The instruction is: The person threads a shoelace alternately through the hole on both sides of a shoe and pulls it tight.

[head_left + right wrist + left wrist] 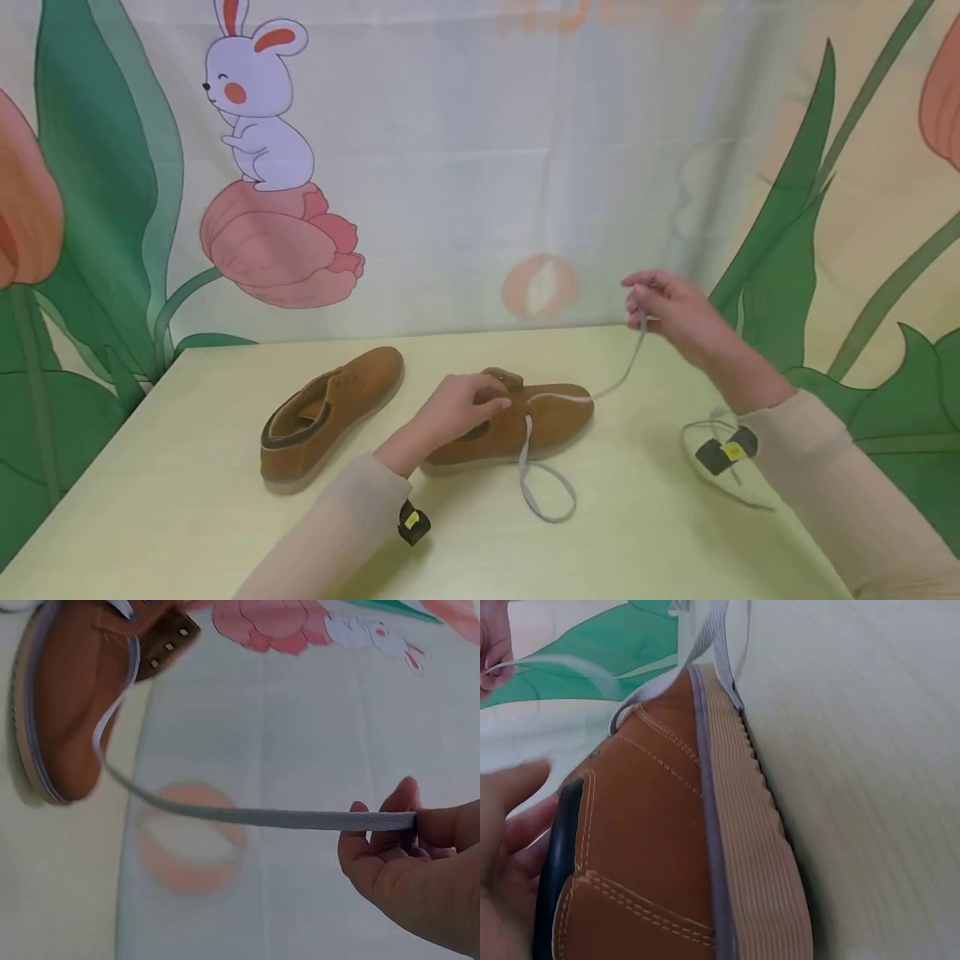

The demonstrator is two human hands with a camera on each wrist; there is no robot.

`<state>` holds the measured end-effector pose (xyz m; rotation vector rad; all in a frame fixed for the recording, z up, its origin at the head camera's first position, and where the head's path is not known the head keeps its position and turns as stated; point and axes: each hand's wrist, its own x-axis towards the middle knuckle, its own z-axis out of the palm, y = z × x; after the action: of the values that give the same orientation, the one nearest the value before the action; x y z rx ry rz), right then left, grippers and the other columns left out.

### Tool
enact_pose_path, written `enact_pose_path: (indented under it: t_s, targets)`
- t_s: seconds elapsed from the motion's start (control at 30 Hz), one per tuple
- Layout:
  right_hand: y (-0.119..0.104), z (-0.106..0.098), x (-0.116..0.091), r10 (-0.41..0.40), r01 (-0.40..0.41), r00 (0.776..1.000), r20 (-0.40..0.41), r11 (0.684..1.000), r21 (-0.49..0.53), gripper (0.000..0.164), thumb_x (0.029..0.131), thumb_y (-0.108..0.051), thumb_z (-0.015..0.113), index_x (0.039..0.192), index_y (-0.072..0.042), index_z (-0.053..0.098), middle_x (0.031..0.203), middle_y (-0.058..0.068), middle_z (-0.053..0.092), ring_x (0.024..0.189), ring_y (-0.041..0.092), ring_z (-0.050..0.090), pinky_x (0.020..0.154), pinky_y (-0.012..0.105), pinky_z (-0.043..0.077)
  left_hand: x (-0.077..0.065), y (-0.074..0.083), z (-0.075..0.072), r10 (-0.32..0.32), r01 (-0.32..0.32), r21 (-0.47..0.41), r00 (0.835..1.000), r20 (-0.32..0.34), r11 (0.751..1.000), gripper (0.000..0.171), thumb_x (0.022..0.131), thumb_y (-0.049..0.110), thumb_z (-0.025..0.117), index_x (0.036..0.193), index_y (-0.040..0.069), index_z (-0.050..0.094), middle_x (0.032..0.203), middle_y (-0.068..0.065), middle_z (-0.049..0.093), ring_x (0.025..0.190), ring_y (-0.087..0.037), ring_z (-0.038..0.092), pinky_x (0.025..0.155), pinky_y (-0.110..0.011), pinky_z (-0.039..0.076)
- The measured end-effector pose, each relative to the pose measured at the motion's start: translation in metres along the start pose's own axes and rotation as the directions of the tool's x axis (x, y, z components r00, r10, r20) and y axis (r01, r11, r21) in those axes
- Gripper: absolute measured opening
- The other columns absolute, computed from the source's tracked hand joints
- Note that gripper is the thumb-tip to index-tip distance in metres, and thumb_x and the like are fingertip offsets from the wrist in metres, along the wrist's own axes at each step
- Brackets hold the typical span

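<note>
A brown lace-up shoe (551, 429) lies with its toe to the right, one eyelet flap (166, 641) raised. My left hand (468, 406) is over its opening; in the left wrist view its thumb (525, 782) stands apart from the fingers, which reach behind the dark collar (564, 840). Raised to the right of the toe, my right hand (667, 317) pinches a grey shoelace (262, 817) between thumb and fingers. That lace runs slackly back to the shoe's throat. Its other length (555, 500) hangs over the near side and loops on the table.
A matching brown shoe (330, 417) stands to the left, showing no lace. Another grey lace (693, 450) lies on the table (637, 533) under my right forearm. Behind the table's far edge hangs a printed curtain (450, 167) with a rabbit and tulips.
</note>
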<state>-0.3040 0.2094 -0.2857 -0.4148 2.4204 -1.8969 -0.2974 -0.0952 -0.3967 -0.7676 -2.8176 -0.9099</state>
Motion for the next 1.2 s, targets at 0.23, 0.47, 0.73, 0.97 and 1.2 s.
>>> enact_pose_path:
  t_s: [0.23,0.47,0.73,0.97,1.2]
  targets:
    - [0.053,0.079,0.02,0.071,0.027,0.977,0.201,0.894,-0.448,0.026,0.1,-0.017,0.055,0.113,0.003,0.065,0.098,0.013,0.076,0.086,0.017,0.068,0.084,0.037,0.054,0.011,-0.006,-0.002,-0.075,0.097,0.081,0.969,-0.235,0.992,0.03,0.095,0.019,0.065,0.122,0.004,0.066,0.111,-0.014,0.071,0.104,-0.03,0.066,0.089,-0.043,0.055]
    - [0.091,0.116,0.037,0.129,-0.004,0.975,0.182,0.826,-0.564,0.02,0.092,-0.018,0.063,0.084,-0.002,0.073,0.074,0.002,0.067,0.074,0.013,0.056,0.067,0.024,0.046,0.015,-0.011,0.004,-0.165,0.177,0.055,0.971,-0.172,0.983,0.022,0.097,0.019,0.062,0.106,0.004,0.074,0.101,-0.01,0.077,0.092,-0.024,0.071,0.082,-0.039,0.057]
    - [0.099,0.127,0.046,0.141,-0.06,0.984,0.11,0.839,-0.541,0.026,0.092,-0.018,0.061,0.07,-0.005,0.066,0.061,-0.005,0.053,0.061,0.01,0.047,0.057,0.021,0.039,0.019,-0.015,0.003,-0.165,0.171,0.017,0.968,-0.189,0.985,0.022,0.097,0.021,0.062,0.103,0.005,0.076,0.101,-0.009,0.077,0.093,-0.023,0.07,0.084,-0.039,0.056]
    - [0.104,0.137,0.051,0.107,-0.058,0.992,0.072,0.867,-0.495,0.021,0.095,-0.016,0.06,0.095,0.004,0.063,0.078,0.008,0.069,0.068,0.015,0.059,0.062,0.024,0.046,0.017,-0.02,0.002,-0.124,0.129,0.018,0.979,-0.16,0.991,0.021,0.096,0.021,0.063,0.103,0.005,0.076,0.103,-0.009,0.077,0.098,-0.024,0.071,0.087,-0.039,0.057]
    - [0.106,0.128,0.06,0.138,-0.039,0.962,0.236,0.925,-0.379,0.028,0.099,-0.017,0.056,0.115,0.002,0.07,0.099,0.013,0.077,0.086,0.015,0.072,0.084,0.031,0.056,0.018,-0.024,0.002,-0.102,0.11,0.036,0.981,-0.164,0.993,0.021,0.096,0.021,0.064,0.102,0.005,0.076,0.103,-0.009,0.077,0.098,-0.025,0.071,0.088,-0.04,0.056]
